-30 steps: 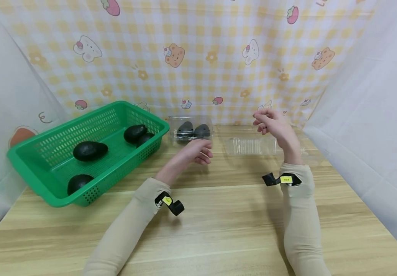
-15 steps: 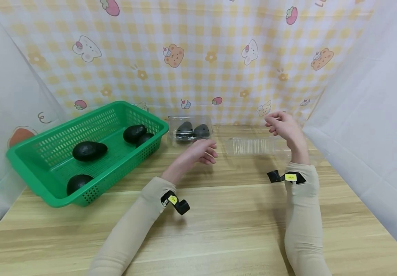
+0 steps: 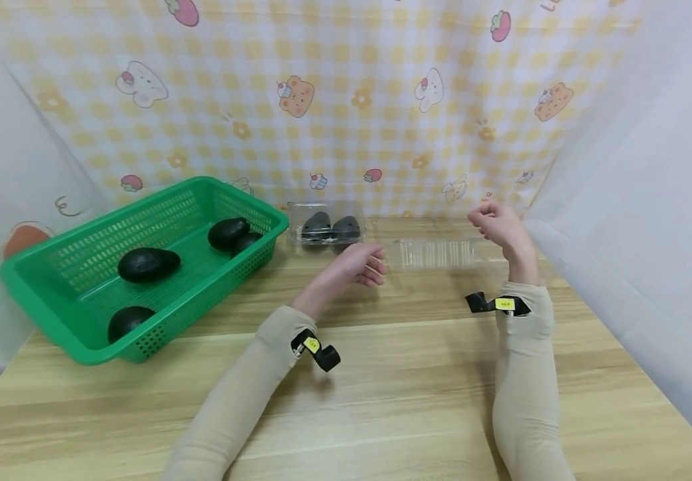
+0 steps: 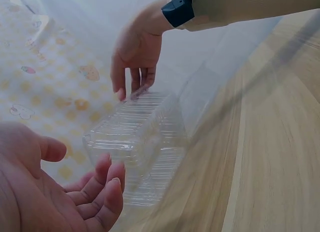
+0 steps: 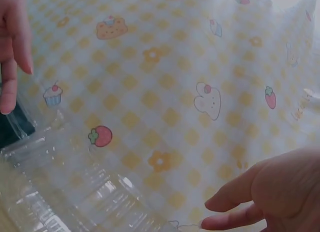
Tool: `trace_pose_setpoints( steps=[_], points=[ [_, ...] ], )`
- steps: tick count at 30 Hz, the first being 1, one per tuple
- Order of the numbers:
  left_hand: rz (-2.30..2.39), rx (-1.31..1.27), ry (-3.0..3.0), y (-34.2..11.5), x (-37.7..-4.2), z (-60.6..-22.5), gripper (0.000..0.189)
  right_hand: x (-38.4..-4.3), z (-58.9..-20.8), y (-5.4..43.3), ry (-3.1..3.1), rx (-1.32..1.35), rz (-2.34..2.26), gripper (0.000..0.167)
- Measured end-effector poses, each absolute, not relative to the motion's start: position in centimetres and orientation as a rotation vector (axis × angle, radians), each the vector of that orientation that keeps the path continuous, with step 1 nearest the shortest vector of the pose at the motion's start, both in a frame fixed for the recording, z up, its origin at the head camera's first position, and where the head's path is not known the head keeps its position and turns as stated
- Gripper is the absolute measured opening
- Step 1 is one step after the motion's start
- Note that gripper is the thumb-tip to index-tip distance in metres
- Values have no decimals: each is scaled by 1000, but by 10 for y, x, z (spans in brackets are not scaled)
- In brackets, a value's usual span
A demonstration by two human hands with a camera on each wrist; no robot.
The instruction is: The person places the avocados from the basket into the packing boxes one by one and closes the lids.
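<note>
A clear ribbed plastic clamshell box (image 3: 436, 254) lies on the table in front of the curtain, its see-through edges faint in the head view. My right hand (image 3: 501, 227) is at its far right end; in the left wrist view the fingertips pinch the top edge of the clear plastic (image 4: 127, 124). My left hand (image 3: 355, 264) hovers at the box's left end, palm turned inward and fingers loosely bent, holding nothing. Just behind the left hand, another clear clamshell (image 3: 296, 220) holds two dark avocados (image 3: 346, 229).
A green perforated basket (image 3: 159, 327) on the left holds several dark avocados (image 3: 149, 265). A checked curtain (image 3: 346, 133) closes off the back of the wooden table (image 3: 394, 401), and a white sheet (image 3: 640, 234) hangs along the right side.
My right hand has moved to the right, toward the far end of the clear box. My left hand has shifted slightly right. The basket and avocados stay put while the view turns slightly.
</note>
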State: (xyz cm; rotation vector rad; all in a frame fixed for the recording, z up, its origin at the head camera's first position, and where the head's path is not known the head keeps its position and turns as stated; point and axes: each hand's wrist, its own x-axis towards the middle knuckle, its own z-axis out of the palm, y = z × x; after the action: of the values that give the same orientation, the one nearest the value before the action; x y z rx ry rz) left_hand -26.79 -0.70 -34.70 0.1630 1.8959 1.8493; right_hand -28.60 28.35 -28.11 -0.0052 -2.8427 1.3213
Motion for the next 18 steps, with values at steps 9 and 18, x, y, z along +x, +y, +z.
trace_pose_setpoints(
  steps=[9, 18],
  points=[
    [1888, 160, 1865, 0, -271, -350, 49, -291, -286, 289, -2954, -65, 1234, 34],
    [1944, 110, 1835, 10, -278, -358, 41, -293, -291, 296, -3092, -46, 1184, 42]
  ],
)
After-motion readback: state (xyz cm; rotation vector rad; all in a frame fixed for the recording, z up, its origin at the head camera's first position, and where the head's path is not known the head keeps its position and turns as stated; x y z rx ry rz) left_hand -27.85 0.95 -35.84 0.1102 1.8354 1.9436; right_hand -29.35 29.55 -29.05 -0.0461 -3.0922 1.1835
